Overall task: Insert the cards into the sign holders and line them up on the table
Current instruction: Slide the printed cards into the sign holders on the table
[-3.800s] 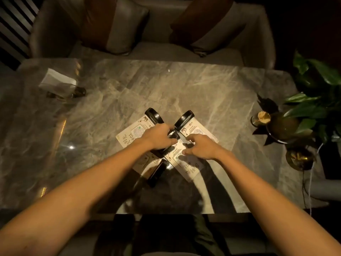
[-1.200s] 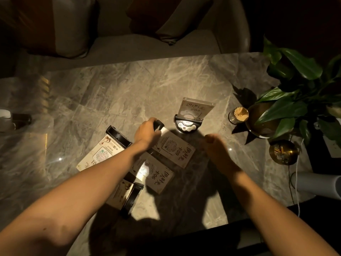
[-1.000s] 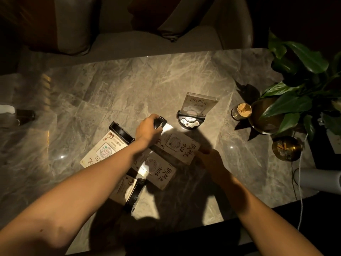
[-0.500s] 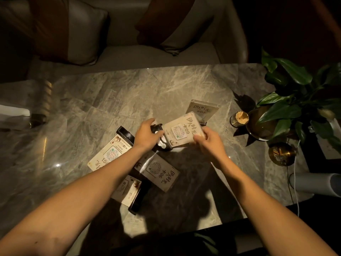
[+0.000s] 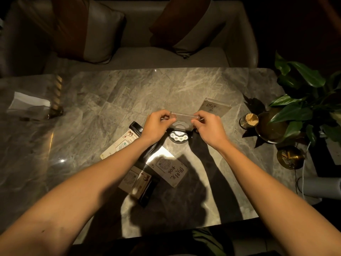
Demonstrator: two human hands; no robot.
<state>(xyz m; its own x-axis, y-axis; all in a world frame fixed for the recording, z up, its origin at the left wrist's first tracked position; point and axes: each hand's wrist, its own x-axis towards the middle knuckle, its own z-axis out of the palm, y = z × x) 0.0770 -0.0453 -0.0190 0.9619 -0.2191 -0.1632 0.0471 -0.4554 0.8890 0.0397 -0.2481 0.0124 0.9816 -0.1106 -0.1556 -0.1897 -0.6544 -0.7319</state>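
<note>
My left hand (image 5: 156,124) and my right hand (image 5: 208,124) each pinch one end of a clear acrylic card panel (image 5: 184,119), held upright over a round black holder base (image 5: 178,137) on the marble table (image 5: 129,93). Behind it to the right a second sign holder (image 5: 215,107) stands upright with its card in. Flat on the table lie a card marked 06 (image 5: 168,168), a sign holder with a black base (image 5: 121,145) to the left, and another one (image 5: 140,183) nearer me.
A potted plant (image 5: 302,108) in a brass pot, a toothpick jar (image 5: 249,120) and a small brass dish (image 5: 289,157) crowd the right edge. A napkin holder (image 5: 31,104) sits far left. A sofa with cushions (image 5: 103,30) lies beyond the table.
Both hands lifted the card panel from lying flat and turned it upright over the black base. My right hand came in from the table to grip its right end.
</note>
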